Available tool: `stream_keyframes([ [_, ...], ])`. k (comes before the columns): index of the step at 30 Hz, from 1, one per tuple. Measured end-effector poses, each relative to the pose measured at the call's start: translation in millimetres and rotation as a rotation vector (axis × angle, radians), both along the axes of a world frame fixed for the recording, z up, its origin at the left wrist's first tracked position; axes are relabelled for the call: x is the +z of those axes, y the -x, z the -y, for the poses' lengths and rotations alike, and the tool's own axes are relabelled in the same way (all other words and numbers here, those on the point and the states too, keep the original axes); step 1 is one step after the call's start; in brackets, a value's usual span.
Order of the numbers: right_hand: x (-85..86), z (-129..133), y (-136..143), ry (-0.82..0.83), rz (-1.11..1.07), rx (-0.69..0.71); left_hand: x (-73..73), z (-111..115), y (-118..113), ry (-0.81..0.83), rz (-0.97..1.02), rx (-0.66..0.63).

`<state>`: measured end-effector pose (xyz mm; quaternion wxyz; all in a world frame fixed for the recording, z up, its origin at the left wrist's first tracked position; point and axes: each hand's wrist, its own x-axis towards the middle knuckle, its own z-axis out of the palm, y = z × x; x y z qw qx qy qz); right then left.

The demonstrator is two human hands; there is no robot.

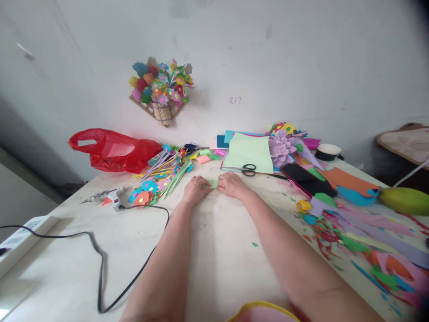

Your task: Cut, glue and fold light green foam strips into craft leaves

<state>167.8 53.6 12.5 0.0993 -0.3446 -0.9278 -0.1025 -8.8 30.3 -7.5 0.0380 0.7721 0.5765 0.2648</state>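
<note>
Near the middle of the table, my left hand (196, 189) and my right hand (232, 184) meet over a small pale green piece of craft sheet (212, 183). Fingers of both hands are closed on its two ends, and the piece lies low against the tabletop. Just beyond my right hand, black-handled scissors (248, 169) rest at the front edge of a large pale green sheet (251, 152). Left of my left hand lie thin green strips or stems (176, 179) and several cut flowers (144, 197) in blue, orange and pink.
A glue gun (115, 198) with a black cord (101, 268) lies on the left. Behind it sits a red plastic bag (117, 150). A phone (306, 179) and coloured scraps (355, 232) spread over the right side. A flower bouquet (162, 87) hangs on the wall.
</note>
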Motion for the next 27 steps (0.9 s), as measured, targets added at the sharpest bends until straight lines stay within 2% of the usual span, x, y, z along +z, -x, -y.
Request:
stream_keyframes([
  [21, -11.5, -3.2, 8.1, 0.102, -0.134, -0.116, -4.1, -4.6, 4.3, -0.065, 0.073, -0.09],
  [27, -13.7, -4.3, 9.0, 0.114, -0.157, -0.134, -5.6, -6.9, 10.7, 0.005, 0.174, -0.088],
])
